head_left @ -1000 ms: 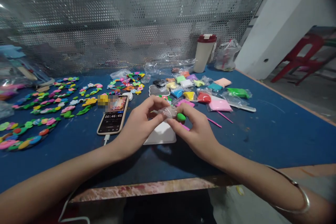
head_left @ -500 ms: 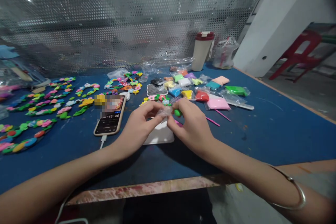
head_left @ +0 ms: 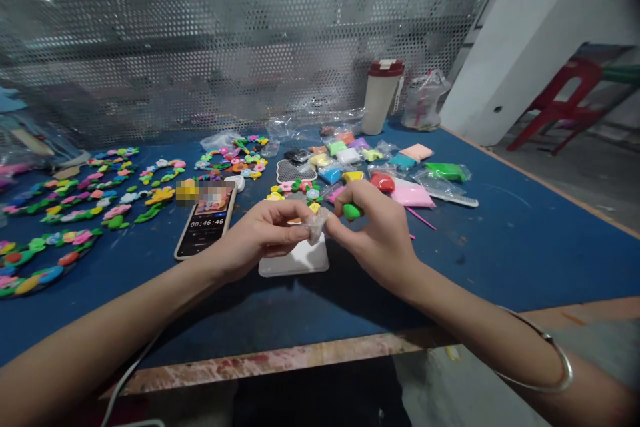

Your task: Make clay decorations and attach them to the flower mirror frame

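Observation:
Pinched in my left hand [head_left: 265, 230] is a small crumpled piece of clear plastic wrap [head_left: 317, 224], held up in front of me. My right hand [head_left: 377, 233] is just to its right, with a bright green lump of clay [head_left: 353, 211] in its curled fingers. The right thumb and fingertips come close to the plastic; I cannot tell if they touch it. Below the hands lies a white board [head_left: 295, 263]. Behind it, partly covered by my left hand, are colourful clay flowers [head_left: 296, 188].
A phone [head_left: 206, 223] on a cable lies at left, near several flower-decorated clay rings [head_left: 50, 267]. Behind my right hand are bagged clay packs [head_left: 413, 197], a white comb [head_left: 457, 199] and a pink stick [head_left: 421, 218]. A lidded cup [head_left: 377, 100] stands at the back.
My hands have drawn slightly apart, and the plastic wrap now hangs from my left fingers. The green clay shows more fully in my right hand. The view has shifted slightly.

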`<state>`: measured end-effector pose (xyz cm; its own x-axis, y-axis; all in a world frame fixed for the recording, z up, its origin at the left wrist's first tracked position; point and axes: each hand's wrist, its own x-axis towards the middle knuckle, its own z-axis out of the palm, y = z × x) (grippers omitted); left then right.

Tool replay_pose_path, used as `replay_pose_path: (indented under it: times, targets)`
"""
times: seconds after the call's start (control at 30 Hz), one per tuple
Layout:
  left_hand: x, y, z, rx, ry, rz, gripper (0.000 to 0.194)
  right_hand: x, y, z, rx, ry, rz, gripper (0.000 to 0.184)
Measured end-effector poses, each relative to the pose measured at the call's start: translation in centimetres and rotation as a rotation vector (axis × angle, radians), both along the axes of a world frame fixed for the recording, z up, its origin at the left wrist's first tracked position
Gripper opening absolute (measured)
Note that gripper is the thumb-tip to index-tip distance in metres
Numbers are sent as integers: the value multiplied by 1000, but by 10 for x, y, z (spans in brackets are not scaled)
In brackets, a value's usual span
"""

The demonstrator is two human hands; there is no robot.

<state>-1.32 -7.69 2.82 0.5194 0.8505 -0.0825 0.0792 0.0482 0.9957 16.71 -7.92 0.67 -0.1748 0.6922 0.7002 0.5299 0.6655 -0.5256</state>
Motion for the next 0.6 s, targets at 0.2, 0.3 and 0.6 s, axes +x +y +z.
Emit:
replay_pose_path:
  times: [0.2, 0.3, 0.6]
  targets:
    - [-5, -1, 8, 85, 91, -152, 19, -4, -2, 3, -236, 174, 112, 21]
    - [-5, -1, 8, 46, 60, -207, 19, -5, 0, 4, -367, 190, 235, 19]
    - [5, -2, -2, 14, 87, 30, 28, -3, 12, -6, -360, 102, 345, 12]
